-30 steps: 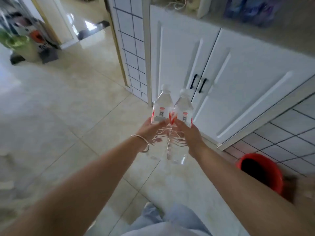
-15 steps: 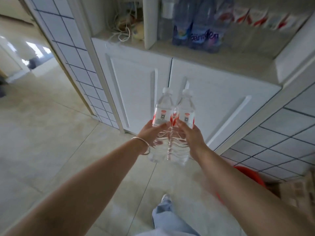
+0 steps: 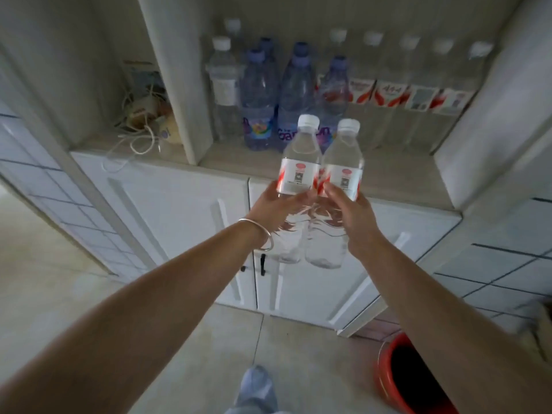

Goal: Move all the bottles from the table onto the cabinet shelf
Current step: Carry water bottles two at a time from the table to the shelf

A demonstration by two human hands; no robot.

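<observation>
The left hand (image 3: 276, 209) grips a clear bottle (image 3: 294, 186) around its middle, fingers curled round the far side and thumb across the front just under the label. A thin bangle (image 3: 263, 239) circles that wrist. The right hand (image 3: 351, 218) grips a second bottle (image 3: 334, 195) the same way, thumb lying along the label's lower edge. Both bottles stand upright, side by side and touching, each with a white cap and a white-and-red label. They are held in the air in front of the cabinet, level with the shelf (image 3: 268, 165) edge and not resting on it.

Behind them the shelf compartment already holds bottles: a clear one with a white cap (image 3: 222, 85) at the left, several blue ones (image 3: 295, 94) in the middle, and a row of clear red-labelled ones (image 3: 418, 94) running to the right wall. The bare front strip of the shelf lies just past the held pair. A white divider (image 3: 176, 79) separates this compartment from a smaller one at the left, where a tangle of cords (image 3: 140, 127) lies, one loop hanging over the edge.

Below the shelf are two white doors (image 3: 185, 222) with dark handles (image 3: 263, 264). A red bucket (image 3: 415, 380) stands on the tiled floor at the lower right, and a foot (image 3: 257, 386) shows at the bottom edge.
</observation>
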